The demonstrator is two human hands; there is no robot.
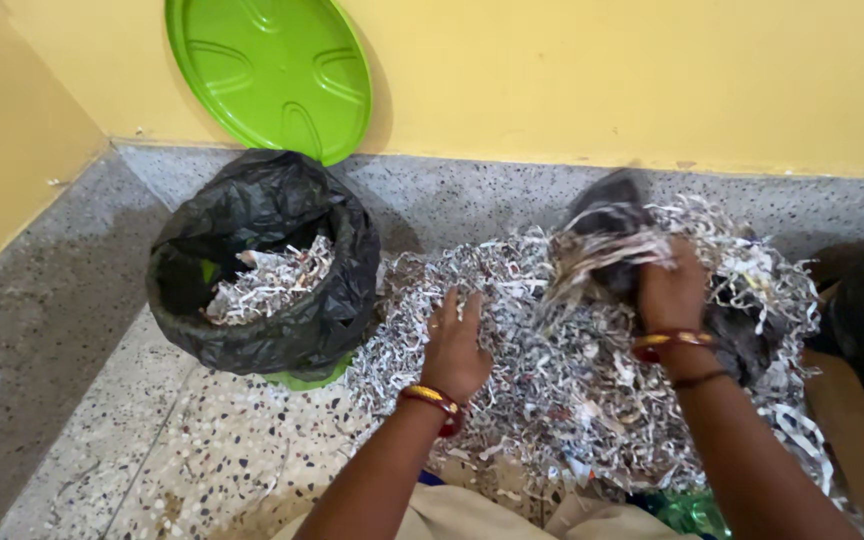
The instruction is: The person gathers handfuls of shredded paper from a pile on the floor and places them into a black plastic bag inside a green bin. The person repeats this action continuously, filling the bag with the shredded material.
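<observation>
Two hands work the shredded paper (572, 380) heaped on the floor near the wall: your left hand (455, 345) lies spread on it, your right hand (670, 290) clutches a light, loose clump, likeliest to hold scooped from beneath.

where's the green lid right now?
In the head view the green lid is at upper left, leaning upright against the yellow wall, just behind the bin lined with a black bag, well away from both hands.
</observation>
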